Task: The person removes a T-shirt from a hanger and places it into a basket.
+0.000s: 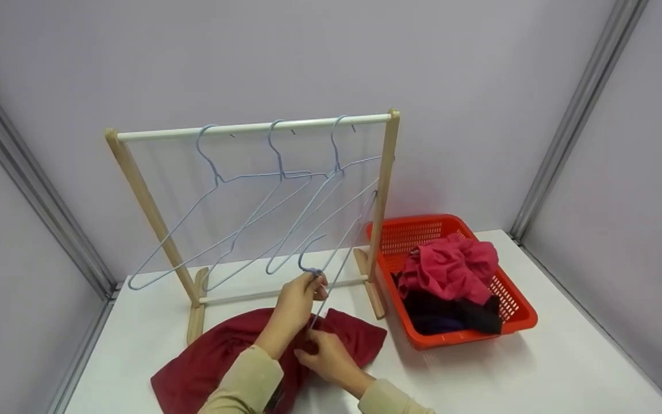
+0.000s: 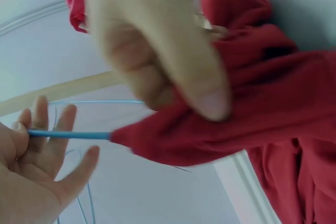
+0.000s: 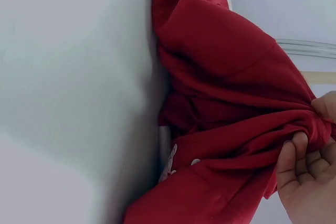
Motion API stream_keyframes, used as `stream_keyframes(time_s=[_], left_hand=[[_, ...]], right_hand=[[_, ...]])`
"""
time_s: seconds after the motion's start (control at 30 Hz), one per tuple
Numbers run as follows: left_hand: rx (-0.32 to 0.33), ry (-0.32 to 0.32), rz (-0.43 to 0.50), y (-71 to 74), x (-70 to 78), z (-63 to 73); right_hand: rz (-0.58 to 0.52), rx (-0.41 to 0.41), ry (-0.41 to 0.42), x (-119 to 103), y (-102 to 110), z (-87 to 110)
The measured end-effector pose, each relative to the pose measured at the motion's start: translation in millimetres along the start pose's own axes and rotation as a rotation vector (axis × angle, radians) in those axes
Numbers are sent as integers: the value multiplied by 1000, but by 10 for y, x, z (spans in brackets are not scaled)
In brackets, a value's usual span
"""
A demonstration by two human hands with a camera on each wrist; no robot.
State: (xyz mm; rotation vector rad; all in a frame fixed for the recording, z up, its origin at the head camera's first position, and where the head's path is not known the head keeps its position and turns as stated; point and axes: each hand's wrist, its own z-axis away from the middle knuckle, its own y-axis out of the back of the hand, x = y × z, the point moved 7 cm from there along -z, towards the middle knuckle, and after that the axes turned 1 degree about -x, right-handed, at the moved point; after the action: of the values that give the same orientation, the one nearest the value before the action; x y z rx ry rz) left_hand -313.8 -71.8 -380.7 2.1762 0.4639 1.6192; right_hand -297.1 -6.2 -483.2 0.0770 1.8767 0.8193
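Note:
My left hand holds a light blue hanger just below its hook. In the left wrist view, the same hand has the hanger's blue wire running across its fingers and into red cloth. A dark red garment lies partly on the table, with part lifted over the hanger's lower end. My right hand pinches the gathered cloth there. The right wrist view shows the right hand with thumb and fingers on the bunched garment, which has small white buttons.
A small wooden rack with a white rail stands behind the hands, and three blue hangers hang from it. To the right, a red plastic basket contains a pink garment and dark clothes. Pale walls enclose the white table.

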Motion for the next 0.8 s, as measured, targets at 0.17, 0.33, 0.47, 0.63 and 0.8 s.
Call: stream_keyframes(time_s=[0.17,0.33,0.47,0.63,0.8], left_hand=[[52,5,-12,51,27,-40],[134,-19,-15,116,50,-80],[148,-34,58,150,102,-107],[142,-60,101,201,191,-122],[106,-47,97,252,263,-133]], right_hand=[[-17,-35,-22,53,-75,3],[-11,-71,-49,94,-178,26],[21,-98,-74,130,-273,68],[56,-92,-158,211,-303,100],[93,-108,-230,298,-345,125]])
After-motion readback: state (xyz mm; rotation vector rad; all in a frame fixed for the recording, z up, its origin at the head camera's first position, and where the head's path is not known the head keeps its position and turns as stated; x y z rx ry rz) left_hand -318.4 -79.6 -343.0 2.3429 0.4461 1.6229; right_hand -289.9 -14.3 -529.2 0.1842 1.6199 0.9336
